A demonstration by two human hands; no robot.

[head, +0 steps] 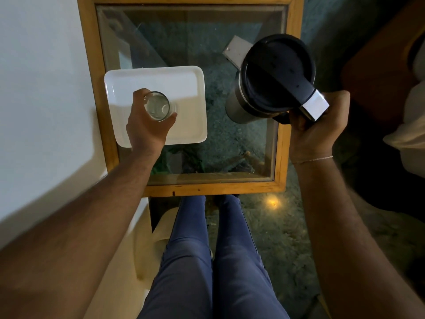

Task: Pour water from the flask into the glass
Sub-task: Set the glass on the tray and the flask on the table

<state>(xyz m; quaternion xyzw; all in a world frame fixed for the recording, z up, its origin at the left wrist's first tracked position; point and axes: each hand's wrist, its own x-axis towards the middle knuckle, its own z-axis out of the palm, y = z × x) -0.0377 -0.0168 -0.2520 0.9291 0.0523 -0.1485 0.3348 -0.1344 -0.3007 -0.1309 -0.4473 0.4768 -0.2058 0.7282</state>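
Two bare hands are at work over a glass-topped table with a light wooden frame, seen from straight above. At centre left of the frame the left hand is wrapped around a clear drinking glass, fingers curled around its far side and thumb against its near side. The glass stands upright over a white rectangular tray with rounded corners; whether its base touches the tray cannot be told from this angle. The glass is see-through with a thin dark rim, and pale reflections show inside it; whether it holds water cannot be told.

At upper right the right hand is closed around the handle of the flask, which is held above the table's right side, well apart from the glass. The flask has a brushed steel body, a round black lid and a black handle capped with a shiny silver end piece. It leans, its base toward the centre of the frame and its lid toward the camera. A thin bracelet circles the right wrist. Blue trousers fill the lower centre of the frame.
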